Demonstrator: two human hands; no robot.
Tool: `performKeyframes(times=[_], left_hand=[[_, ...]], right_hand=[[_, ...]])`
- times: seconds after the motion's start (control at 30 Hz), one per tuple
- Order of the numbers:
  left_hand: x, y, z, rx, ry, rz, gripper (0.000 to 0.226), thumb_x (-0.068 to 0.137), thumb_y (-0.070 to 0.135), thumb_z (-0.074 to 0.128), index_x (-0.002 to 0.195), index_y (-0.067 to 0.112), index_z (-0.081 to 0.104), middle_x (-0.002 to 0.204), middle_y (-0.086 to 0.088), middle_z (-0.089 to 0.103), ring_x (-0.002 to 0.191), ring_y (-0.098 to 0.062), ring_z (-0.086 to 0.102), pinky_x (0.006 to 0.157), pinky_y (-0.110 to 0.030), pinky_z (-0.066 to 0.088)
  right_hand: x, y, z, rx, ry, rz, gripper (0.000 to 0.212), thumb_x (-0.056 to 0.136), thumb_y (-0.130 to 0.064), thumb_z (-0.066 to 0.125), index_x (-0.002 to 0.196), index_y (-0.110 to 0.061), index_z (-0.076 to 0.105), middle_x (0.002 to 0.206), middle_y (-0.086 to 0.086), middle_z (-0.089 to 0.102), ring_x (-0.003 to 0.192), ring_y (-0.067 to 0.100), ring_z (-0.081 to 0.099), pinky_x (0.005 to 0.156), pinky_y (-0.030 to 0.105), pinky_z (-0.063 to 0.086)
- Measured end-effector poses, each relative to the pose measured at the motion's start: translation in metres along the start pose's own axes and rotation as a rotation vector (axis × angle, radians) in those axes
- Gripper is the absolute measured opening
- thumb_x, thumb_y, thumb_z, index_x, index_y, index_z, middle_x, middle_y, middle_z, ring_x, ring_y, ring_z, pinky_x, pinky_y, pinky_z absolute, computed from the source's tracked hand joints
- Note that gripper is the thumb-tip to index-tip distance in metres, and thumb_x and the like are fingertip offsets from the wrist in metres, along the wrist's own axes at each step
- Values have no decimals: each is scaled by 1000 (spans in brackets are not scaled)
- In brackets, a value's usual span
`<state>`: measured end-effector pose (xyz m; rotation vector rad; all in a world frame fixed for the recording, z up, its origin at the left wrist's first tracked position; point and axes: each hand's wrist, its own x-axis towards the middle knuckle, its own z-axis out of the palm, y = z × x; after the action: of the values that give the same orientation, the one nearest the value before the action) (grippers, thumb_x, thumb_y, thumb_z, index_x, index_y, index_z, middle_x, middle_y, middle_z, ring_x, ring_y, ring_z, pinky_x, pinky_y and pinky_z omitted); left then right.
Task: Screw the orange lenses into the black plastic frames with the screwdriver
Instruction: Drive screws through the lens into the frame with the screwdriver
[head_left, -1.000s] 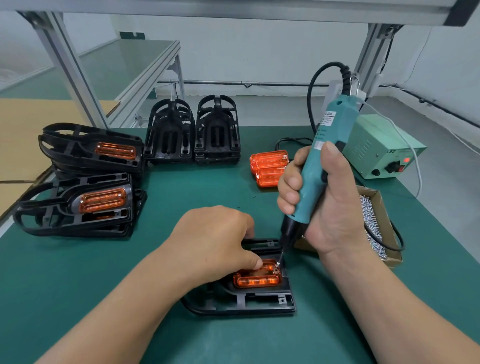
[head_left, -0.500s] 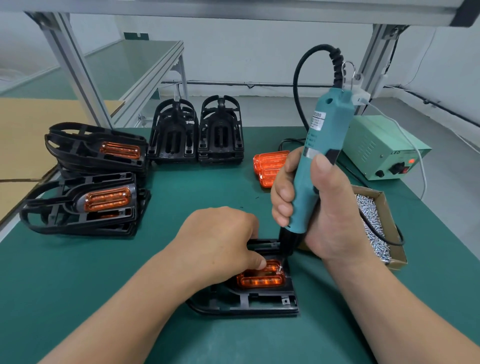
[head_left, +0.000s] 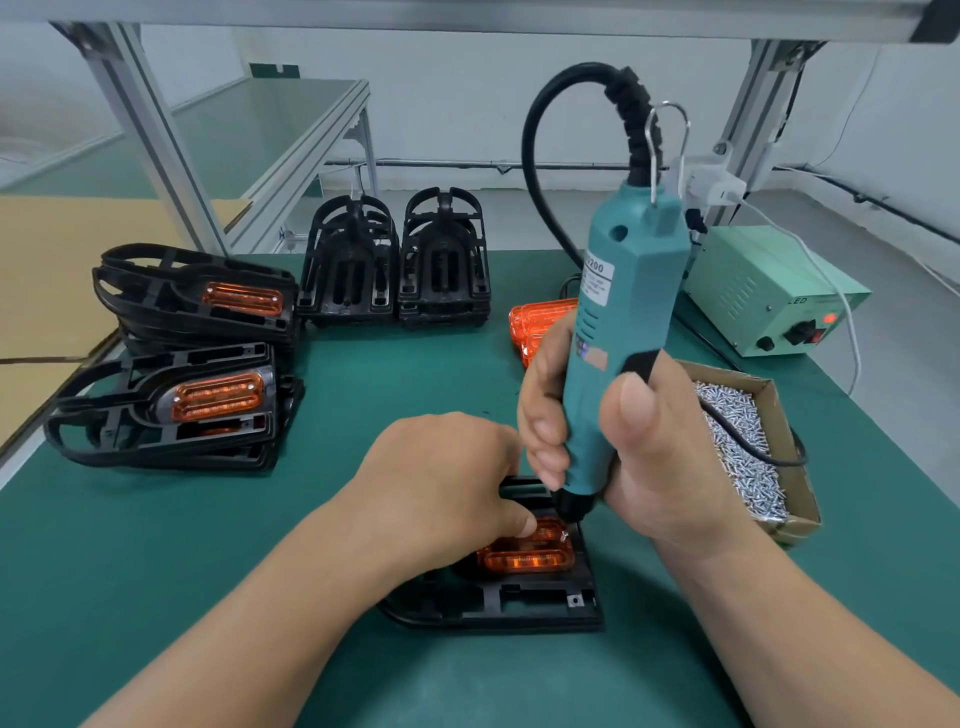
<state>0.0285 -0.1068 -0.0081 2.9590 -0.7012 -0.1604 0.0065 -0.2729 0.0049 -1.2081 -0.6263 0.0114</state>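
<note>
On the black frame (head_left: 519, 605) | orange lens (head_left: 524, 560) is seated, pinched down by left grip (head_left: 444, 483) | right grip (head_left: 641, 447) is clamped round screwdriver (head_left: 623, 312), bit set at frame's far-right screw (head_left: 564, 533) | tbh tool should be held upright, lens pressed flat so nothing gets cross-threaded

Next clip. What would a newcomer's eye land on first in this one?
The teal electric screwdriver stands out first, upright in the grip of the right hand at centre right, its tip down at the corner of an orange lens. That lens sits in a black frame on the green mat, with the left hand holding it down. A cardboard box of silver screws lies to the right.
</note>
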Motion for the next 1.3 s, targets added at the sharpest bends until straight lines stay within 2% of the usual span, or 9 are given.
performKeyframes(times=[0.17, 0.27, 0.6, 0.8, 1.07, 1.3], left_hand=[[0, 0, 0, 1, -1, -4, 44, 78, 73, 70, 86, 32, 57, 73, 10, 60, 67, -7, 54, 55, -32, 36], [0, 0, 0, -12, -3, -8, 45, 78, 73, 71, 82, 31, 55, 71, 11, 60, 65, -5, 54, 56, -31, 37], [-2, 3, -3, -29, -33, 6, 38, 81, 70, 70, 94, 36, 62, 83, 11, 65, 83, -15, 65, 73, -36, 54], [-3, 4, -4, -43, -41, 1, 36, 81, 68, 70, 96, 36, 62, 85, 11, 66, 86, -16, 66, 76, -36, 55], [-3, 5, -5, -56, -63, 10, 34, 82, 67, 70, 94, 39, 57, 86, 11, 66, 85, -17, 65, 68, -34, 47], [-2, 5, -4, -24, -72, 11, 39, 86, 66, 70, 93, 30, 56, 78, 7, 59, 73, -17, 57, 58, -34, 37]], right_hand=[[0, 0, -1, 1, 14, 5, 59, 90, -66, 74, 108, -13, 55, 75, 6, 53, 57, 21, 48, 54, 31, 47], [-1, 0, -1, 7, 13, 12, 61, 89, -66, 74, 108, -12, 55, 75, 6, 53, 56, 21, 49, 54, 33, 49], [0, 1, 1, 59, 13, 14, 58, 87, -66, 76, 105, -14, 56, 73, 6, 51, 53, 18, 47, 49, 28, 44], [1, 5, 1, 103, -5, 40, 56, 87, -64, 77, 105, -15, 57, 72, 4, 51, 52, 16, 46, 48, 26, 44], [1, 7, -3, 131, -32, 69, 56, 87, -59, 81, 105, -12, 55, 71, 7, 49, 52, 18, 44, 48, 26, 42], [2, 2, -6, 155, 1, 10, 52, 89, -55, 80, 106, -11, 59, 70, 8, 50, 51, 20, 45, 50, 30, 46]])
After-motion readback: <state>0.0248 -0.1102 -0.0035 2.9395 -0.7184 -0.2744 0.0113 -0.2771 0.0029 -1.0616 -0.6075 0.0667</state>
